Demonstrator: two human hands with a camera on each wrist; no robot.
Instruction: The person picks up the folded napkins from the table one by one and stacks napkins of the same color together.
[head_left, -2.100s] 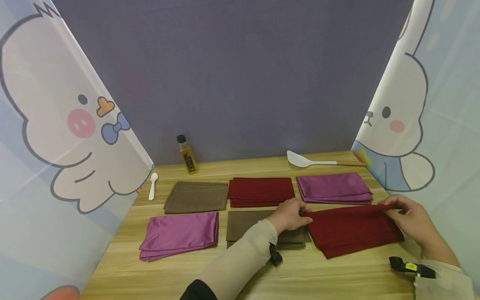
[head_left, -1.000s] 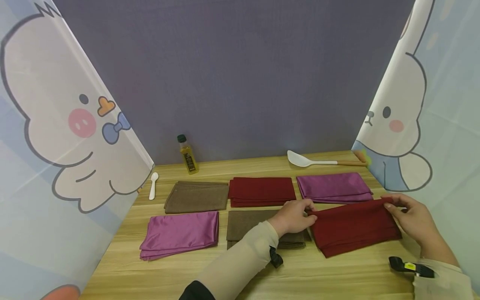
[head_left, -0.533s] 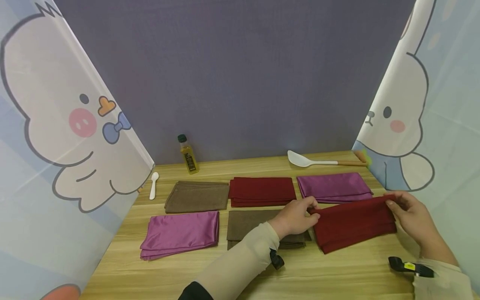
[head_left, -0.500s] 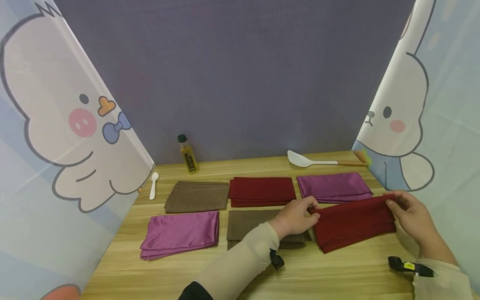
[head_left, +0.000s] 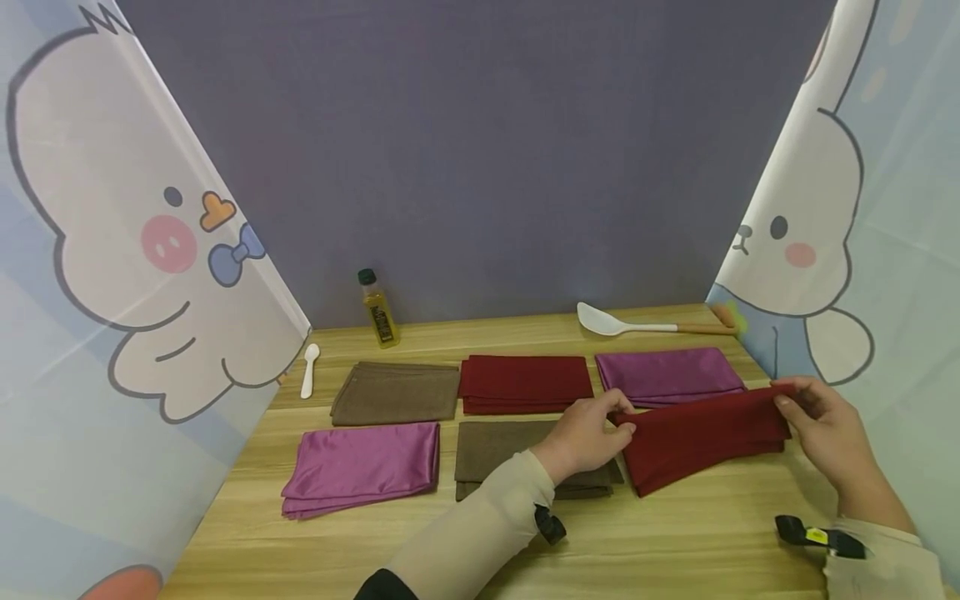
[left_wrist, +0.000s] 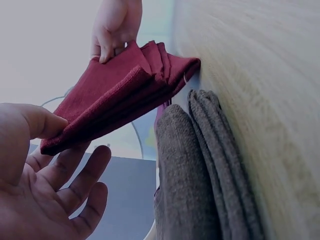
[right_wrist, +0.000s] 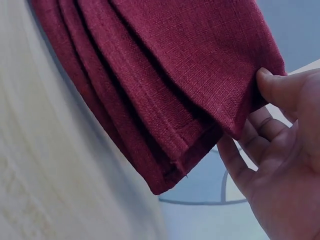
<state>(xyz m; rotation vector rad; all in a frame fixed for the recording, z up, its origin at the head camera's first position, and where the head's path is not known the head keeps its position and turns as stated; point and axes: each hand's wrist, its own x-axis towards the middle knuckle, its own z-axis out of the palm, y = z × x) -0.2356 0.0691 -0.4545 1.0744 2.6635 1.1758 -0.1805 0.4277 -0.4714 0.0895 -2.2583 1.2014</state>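
Observation:
My hands hold a folded dark red cloth napkin [head_left: 701, 437] between them at the right of the table. My left hand [head_left: 585, 435] pinches its far left corner; in the left wrist view the thumb [left_wrist: 45, 122] lies over the folded edge. The right hand [head_left: 828, 429] pinches the far right corner, with thumb and fingers on either side of the cloth in the right wrist view. The napkin's far edge is raised and its layered near edge hangs lower, close over the table. Beside my left hand lies a folded brown napkin [head_left: 487, 450], partly hidden by my forearm.
A purple napkin [head_left: 667, 372] lies just behind the held one. Left of it are another red napkin [head_left: 525, 383], a brown one [head_left: 397, 396] and a purple one [head_left: 363, 467]. A white-headed spatula [head_left: 600, 322], an oil bottle [head_left: 381, 312] and a white spoon [head_left: 309, 371] sit along the back.
The held red napkin has been drawn up and slightly toward the back, its near edge rising from the table and its face looking narrower. Both hands have kept their pinch; the other things stay put.

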